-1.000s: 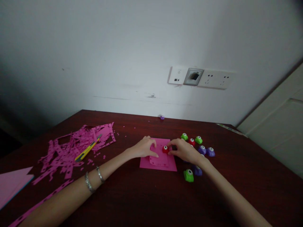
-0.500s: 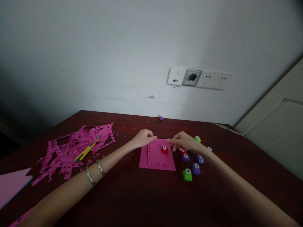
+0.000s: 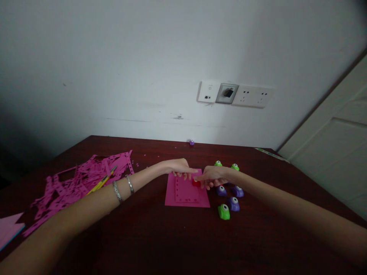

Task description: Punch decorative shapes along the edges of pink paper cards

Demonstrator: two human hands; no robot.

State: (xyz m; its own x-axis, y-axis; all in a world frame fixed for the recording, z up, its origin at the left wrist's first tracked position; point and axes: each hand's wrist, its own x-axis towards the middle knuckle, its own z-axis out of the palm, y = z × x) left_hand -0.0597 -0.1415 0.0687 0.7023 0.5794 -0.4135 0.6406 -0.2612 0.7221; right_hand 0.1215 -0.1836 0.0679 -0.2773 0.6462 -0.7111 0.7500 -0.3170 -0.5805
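A pink sheet (image 3: 171,196) lies on the table, with a smaller pink sheet (image 3: 186,193) on top, punched with small holes along its left and lower edges. On its right side sits a red paper punch (image 3: 196,184), mostly covered by my right hand (image 3: 211,177). The right thumb is over the punch, the other fingers curled beside it. My left hand (image 3: 180,167) is over the upper edge of the sheets, one digit stretched toward the right hand and the others loosely bent; nothing shows in it.
Right of the sheets stand several paper punches, including a green one (image 3: 224,212) and a purple one (image 3: 234,204). Pink paper scraps (image 3: 71,187) and a yellow utility knife (image 3: 101,182) lie left. A small purple punch (image 3: 192,142) is near the wall (image 3: 129,76).
Both hands have left the top corners of the small sheet and come closer together. My right hand now covers the red punch. The view has shifted slightly.
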